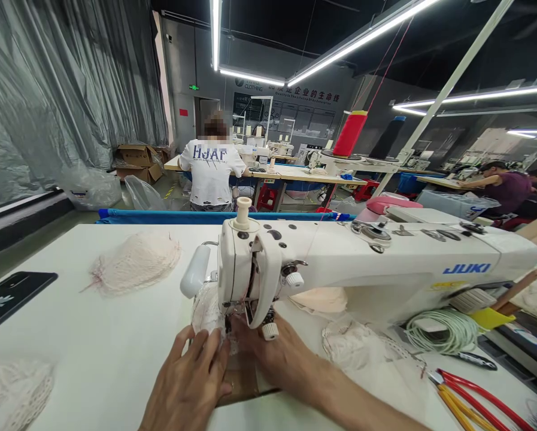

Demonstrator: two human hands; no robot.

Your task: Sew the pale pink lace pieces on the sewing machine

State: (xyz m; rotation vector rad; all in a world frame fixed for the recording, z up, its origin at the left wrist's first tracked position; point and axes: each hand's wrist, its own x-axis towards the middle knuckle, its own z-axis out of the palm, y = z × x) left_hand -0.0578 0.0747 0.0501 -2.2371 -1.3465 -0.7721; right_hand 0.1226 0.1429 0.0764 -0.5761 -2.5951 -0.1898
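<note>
Here we are at the sewing machine (340, 254), and both my grips are right in at the needle end. The white lace cloth (204, 312) sits on the tabletop (93, 341), beneath the left end of the machine's head, just left of the dark foot (228, 324). It lies straight ahead of my left grip (190, 377), its visible long side running away from me, past those fingertips.

My left grip is the nearer of the 2: fingers laid over the cloth's near end, slightly apart, thumb off to the right, nothing pinched. My right grip (279, 353) comes in from the other side, fingers pointing left toward the foot. Its fingertips are partly hidden behind the machine, so I can't tell whether they're pinching cloth or only resting on it.

So the foot is the dividing line, judging by this view: visible cloth to its left, right grip to its right. How the cloth's edge lines up underneath, I can't make out.
</note>
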